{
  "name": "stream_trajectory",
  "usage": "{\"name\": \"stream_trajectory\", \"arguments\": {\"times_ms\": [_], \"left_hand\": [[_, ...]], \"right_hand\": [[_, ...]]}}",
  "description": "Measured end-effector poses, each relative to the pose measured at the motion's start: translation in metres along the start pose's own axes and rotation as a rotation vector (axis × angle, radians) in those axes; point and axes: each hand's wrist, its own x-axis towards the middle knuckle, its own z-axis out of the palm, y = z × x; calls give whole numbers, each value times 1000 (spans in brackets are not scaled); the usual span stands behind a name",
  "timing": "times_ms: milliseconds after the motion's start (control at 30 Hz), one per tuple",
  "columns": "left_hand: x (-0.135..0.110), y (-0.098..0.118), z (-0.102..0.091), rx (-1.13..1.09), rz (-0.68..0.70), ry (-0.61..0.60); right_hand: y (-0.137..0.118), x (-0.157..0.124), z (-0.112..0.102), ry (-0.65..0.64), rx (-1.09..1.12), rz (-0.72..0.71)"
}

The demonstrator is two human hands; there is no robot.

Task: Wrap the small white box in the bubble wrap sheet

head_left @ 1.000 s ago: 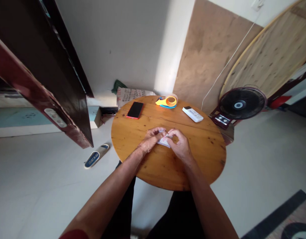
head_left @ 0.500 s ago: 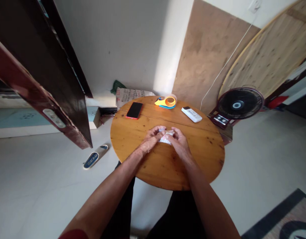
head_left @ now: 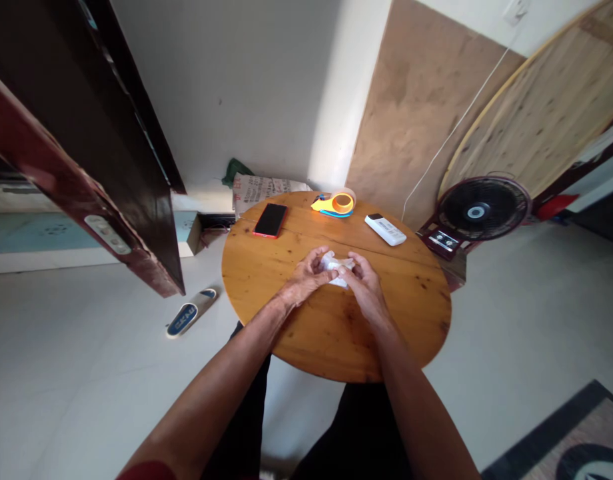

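A small white wrapped packet (head_left: 338,280), its covering crumpled like thin plastic or paper, is held between my hands above the middle of the round wooden table (head_left: 311,333). My left hand (head_left: 308,275) closes on its left side, thumb lying across the front. On the right side my right hand (head_left: 365,280) grips it, the thumb pressing near the middle. Both thumbs come close together over the packet. Its contents are hidden by the covering and my fingers.
Toward the table's back lie a red-edged phone (head_left: 270,220), an orange and blue tape dispenser (head_left: 336,203) and a white device (head_left: 385,229). A fan (head_left: 475,212) stands right of the table. On the floor at left is a slipper (head_left: 191,313), near a dark door (head_left: 151,247).
The packet's covering has shifted and now sticks up at the upper left. My hands have turned slightly, and red markings seen before on the packet no longer show.
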Motion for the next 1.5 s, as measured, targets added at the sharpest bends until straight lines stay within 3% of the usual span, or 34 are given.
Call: {"name": "stream_trajectory", "arguments": {"times_ms": [367, 767, 1167, 1500], "left_hand": [[-1, 4, 2, -9, 80, 7], [-4, 8, 3, 0, 47, 14], [-3, 7, 2, 1, -6, 45], [-4, 4, 2, 18, -13, 39]], "right_hand": [[-7, -5, -1, -74, 6, -44], [-7, -5, -6, -45, -337, -280], [4, -1, -3, -18, -183, -271], [-1, -3, -1, -15, -225, -209]]}}
